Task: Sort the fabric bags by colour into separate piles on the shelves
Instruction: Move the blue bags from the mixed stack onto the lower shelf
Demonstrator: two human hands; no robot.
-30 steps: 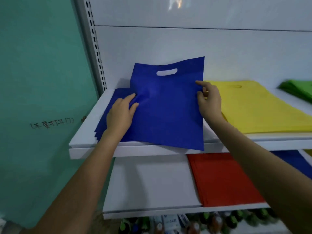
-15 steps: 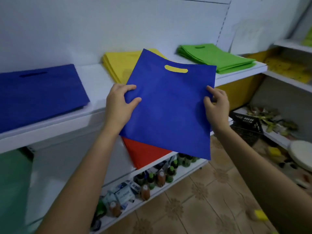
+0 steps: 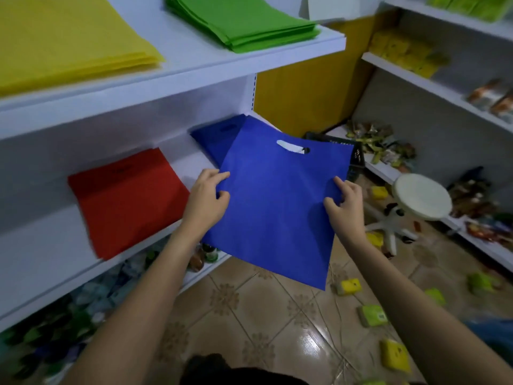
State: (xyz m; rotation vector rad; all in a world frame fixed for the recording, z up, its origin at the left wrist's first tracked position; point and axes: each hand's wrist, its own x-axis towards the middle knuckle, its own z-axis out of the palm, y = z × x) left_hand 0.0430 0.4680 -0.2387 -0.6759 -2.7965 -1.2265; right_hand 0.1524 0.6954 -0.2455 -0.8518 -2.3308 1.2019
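I hold a flat blue fabric bag [image 3: 277, 201] in the air in front of the middle shelf [image 3: 36, 262]. My left hand [image 3: 206, 195] pinches its left edge and my right hand [image 3: 345, 202] pinches its right edge. Behind the bag, a blue pile [image 3: 215, 137] lies on the right end of that shelf. A red pile [image 3: 125, 201] lies to its left. On the upper shelf [image 3: 194, 68] sit a yellow pile [image 3: 66, 37] and a green pile [image 3: 244, 22].
Bottles [image 3: 204, 254] fill the bottom shelf under the red pile. A white round stool [image 3: 422, 197] stands on the tiled floor to the right, with small yellow and green packets [image 3: 372, 315] scattered around. More shelves with goods run along the right wall [image 3: 433, 87].
The view swung right and down from the upper shelf's left end. Both hands carried the blue bag from there down to the front of the middle shelf's blue pile.
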